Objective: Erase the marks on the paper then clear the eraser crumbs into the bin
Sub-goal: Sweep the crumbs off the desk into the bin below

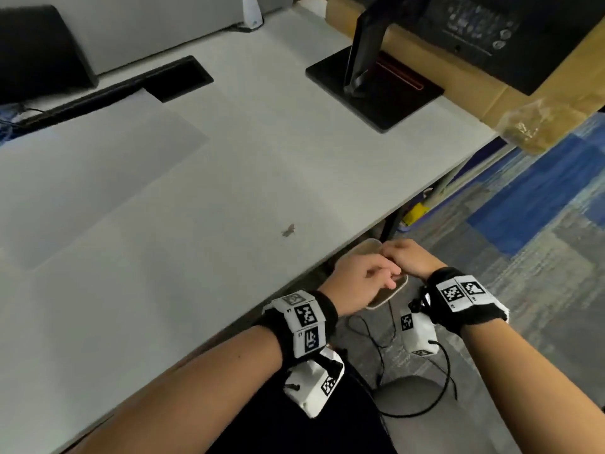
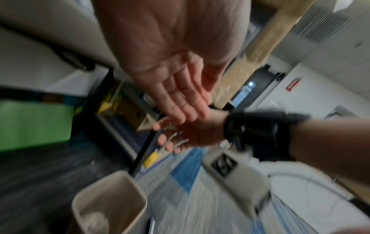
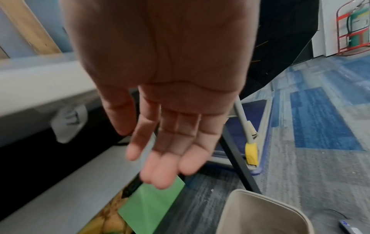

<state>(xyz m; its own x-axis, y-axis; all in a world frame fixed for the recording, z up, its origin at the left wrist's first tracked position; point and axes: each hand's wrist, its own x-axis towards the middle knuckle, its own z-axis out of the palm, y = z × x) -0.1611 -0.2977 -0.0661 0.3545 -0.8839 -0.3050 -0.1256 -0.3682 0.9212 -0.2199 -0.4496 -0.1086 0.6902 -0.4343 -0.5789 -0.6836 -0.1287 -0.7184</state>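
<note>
A beige bin [image 1: 402, 286] stands on the floor just off the table's front edge. Both hands hover over its mouth. My left hand [image 1: 357, 283] is open with straight fingers [image 2: 180, 101] that brush across my right hand [image 2: 186, 134]. My right hand [image 1: 409, 257] is open too, with its fingers [image 3: 166, 158] stretched out above the bin's rim [image 3: 270, 196], and it holds nothing. The bin's rim [image 2: 128, 175] also shows in the left wrist view, below both hands. The white paper [image 1: 98, 178] lies flat on the table's left; I see no marks on it. A small dark speck [image 1: 288, 230] sits near the table edge.
A black monitor stand [image 1: 373, 86] and a cardboard box [image 1: 491, 93] stand at the table's back right, with a black cable slot [image 1: 176, 77] behind the paper. Under the table are a green sheet [image 3: 150, 201] and a table leg [image 3: 236, 153]. Black cables [image 1: 425, 411] trail over the carpet.
</note>
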